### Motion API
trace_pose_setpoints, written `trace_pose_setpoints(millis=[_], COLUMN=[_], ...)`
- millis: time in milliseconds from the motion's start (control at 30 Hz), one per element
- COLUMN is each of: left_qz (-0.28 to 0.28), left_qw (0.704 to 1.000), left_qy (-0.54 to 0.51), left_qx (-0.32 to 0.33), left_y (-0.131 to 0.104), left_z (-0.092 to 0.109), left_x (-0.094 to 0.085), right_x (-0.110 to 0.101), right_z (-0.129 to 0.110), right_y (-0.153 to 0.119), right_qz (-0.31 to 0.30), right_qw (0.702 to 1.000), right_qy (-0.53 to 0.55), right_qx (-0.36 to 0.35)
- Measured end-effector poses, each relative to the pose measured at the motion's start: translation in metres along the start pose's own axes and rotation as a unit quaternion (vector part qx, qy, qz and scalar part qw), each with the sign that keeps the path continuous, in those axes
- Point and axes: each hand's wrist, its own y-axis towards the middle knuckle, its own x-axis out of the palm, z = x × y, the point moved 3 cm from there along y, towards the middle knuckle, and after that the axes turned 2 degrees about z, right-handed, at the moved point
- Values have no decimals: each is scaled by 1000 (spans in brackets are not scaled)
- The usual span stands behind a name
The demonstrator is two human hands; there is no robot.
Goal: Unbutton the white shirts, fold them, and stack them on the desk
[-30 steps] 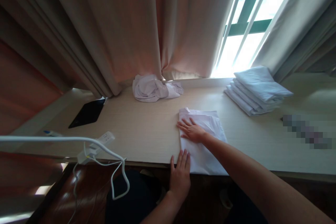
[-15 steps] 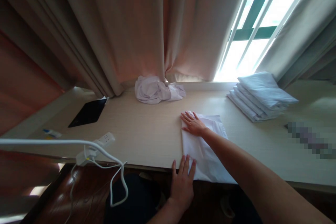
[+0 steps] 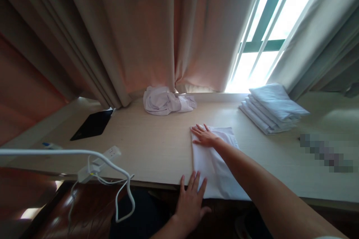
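Observation:
A folded white cloth (image 3: 215, 171) lies flat at the front edge of the pale table, its near end reaching the edge. On its far left corner rests my right hand (image 3: 206, 137), palm down with the fingers spread. My left hand (image 3: 190, 203) is at the near left corner of the cloth, fingers stretched out and apart, the fingertips by the cloth and table edge. Its thumb points to the right, off the cloth. Neither hand grasps anything.
A stack of folded white cloths (image 3: 270, 110) stands at the back right. A crumpled white cloth (image 3: 161, 101) lies by the curtain (image 3: 151, 33). At left are a black flat mat (image 3: 92, 125), a power strip (image 3: 108, 157) and a white cable (image 3: 84, 152) across the foreground.
The view has tilted up slightly, so the table sits lower in it. My left hand has moved slightly and its thumb now sticks out. My right hand stays on the cloth.

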Motion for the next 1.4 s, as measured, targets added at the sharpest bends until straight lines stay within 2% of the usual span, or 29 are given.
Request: trace_pose_setpoints(millis=[100,200,300,367,433,500,600,767,933,1067,1267,1400], left_qz=[-15,11,12,-26,-65,-84,-105,-166,-190,-159,-55,-26], left_qw=[996,992,993,993,991,989,986,974,964,970,991,994], left_qy=[-82,-122,-117,-109,-104,-101,-98,-71,-41,-19,7,-15], left_qx=[23,-1,12,33,53,64,81,133,183,182,122,106], left_y=[19,61,103,120,128,128,121,96,62,45,42,45], left_z=[-17,-42,-60,-66,-70,-73,-75,-68,-52,-44,-33,-29], left_x=[-29,-48,-46,-37,-27,-21,-20,-32,-40,-26,9,9], right_x=[-29,-56,-64,-61,-54,-48,-45,-53,-54,-41,-22,-23], right_z=[-3,0,7,14,21,26,27,8,-11,-19,-25,-28], right_y=[-21,-73,-143,-186,-218,-237,-250,-269,-290,-300,-301,-300], right_qz=[46,80,18,-25,-43,-40,-46,-107,-129,-115,-36,-39], right_qw=[999,996,995,991,988,988,987,977,969,970,988,989], right_qy=[-2,29,77,108,128,135,139,153,169,156,102,99], right_qx=[17,-6,-64,-79,-74,-62,-63,-104,-128,-148,-111,-105])
